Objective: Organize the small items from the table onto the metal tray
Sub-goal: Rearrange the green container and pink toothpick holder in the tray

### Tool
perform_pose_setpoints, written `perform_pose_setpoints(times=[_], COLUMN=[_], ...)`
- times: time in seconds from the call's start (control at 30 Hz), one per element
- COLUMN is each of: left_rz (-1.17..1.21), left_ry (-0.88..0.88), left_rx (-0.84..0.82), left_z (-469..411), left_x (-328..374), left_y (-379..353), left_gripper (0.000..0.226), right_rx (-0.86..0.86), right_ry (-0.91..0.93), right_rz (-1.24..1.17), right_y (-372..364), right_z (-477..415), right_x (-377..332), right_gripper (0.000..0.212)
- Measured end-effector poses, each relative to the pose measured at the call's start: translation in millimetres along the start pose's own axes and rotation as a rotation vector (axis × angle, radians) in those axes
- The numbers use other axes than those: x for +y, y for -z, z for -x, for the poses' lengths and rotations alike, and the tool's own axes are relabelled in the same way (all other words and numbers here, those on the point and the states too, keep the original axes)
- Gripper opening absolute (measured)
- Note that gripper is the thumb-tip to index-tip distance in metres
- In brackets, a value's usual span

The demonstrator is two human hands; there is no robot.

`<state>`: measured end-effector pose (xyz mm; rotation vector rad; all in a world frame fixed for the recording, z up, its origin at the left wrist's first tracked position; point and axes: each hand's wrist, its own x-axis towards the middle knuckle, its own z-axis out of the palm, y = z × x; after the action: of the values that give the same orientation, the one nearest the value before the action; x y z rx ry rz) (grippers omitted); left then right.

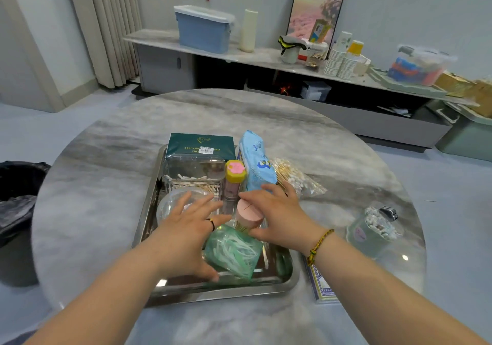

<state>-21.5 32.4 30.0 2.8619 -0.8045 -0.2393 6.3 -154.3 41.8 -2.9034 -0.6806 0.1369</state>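
Note:
A metal tray [149, 227] lies on the round marble table [106, 185]. It holds a dark green tissue pack [201, 145], a clear box of cotton swabs [193, 173], a yellow-lidded pink container [235, 175], a blue wipes pack [257, 162], a round clear lid [173, 202], a green bag of floss picks [234, 251] and a pink-lidded toothpick jar [249, 218]. My right hand [279, 211] curls around that jar. With fingers spread, my left hand [191, 227] hovers over the tray's left half, above the clear lid.
A bag of cotton swabs [295, 177] lies just right of the tray. A clear jar of swabs [375, 227] lies on its side further right. A card box [322, 283] sits by my right wrist. A black bin bag [16, 198] stands to the left.

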Motion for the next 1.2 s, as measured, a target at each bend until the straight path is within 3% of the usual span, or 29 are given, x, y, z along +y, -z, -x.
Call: perform_pose_setpoints(times=[0.23,0.3,0.37,0.43,0.53,0.63,0.7,0.77,0.87,0.97,1.2], left_rz=[-0.246,-0.259,-0.171,-0.054,-0.008,0.186,0.244,0.323,0.447,0.47,0.485], left_ry=[-0.016,-0.061,-0.059,-0.06,-0.096,-0.034,-0.029,-0.014,-0.009,-0.017,-0.04], left_rx=[0.025,0.113,0.058,0.109,0.249,0.167,0.208,0.202,0.174,0.178,0.157], left_z=[-4,-6,-5,-5,-5,0,0,1,2,3,3], left_x=[4,2,3,3,2,5,2,-5,-7,-8,-5], left_y=[-5,-4,2,-2,3,10,13,12,16,17,16], left_gripper=[0.085,0.078,0.07,0.068,0.076,0.087,0.092,0.084,0.063,0.062,0.079], right_rx=[0.09,0.14,0.17,0.181,0.175,0.163,0.177,0.197,0.381,0.492,0.511], right_ry=[-0.028,-0.023,-0.025,-0.027,-0.022,-0.011,-0.004,0.012,0.105,0.115,0.075], right_rz=[-0.013,-0.004,0.003,-0.001,-0.036,-0.039,-0.034,0.015,0.225,0.297,0.293], right_y=[-5,-8,-8,-7,-7,-10,-13,-18,-25,-29,-33], right_z=[-2,-3,-5,-9,-20,-30,-35,-39,-44,-50,-53], right_x=[2,4,4,4,3,3,4,3,7,14,6], right_gripper=[0.06,0.058,0.058,0.059,0.053,0.048,0.048,0.049,0.059,0.063,0.058])
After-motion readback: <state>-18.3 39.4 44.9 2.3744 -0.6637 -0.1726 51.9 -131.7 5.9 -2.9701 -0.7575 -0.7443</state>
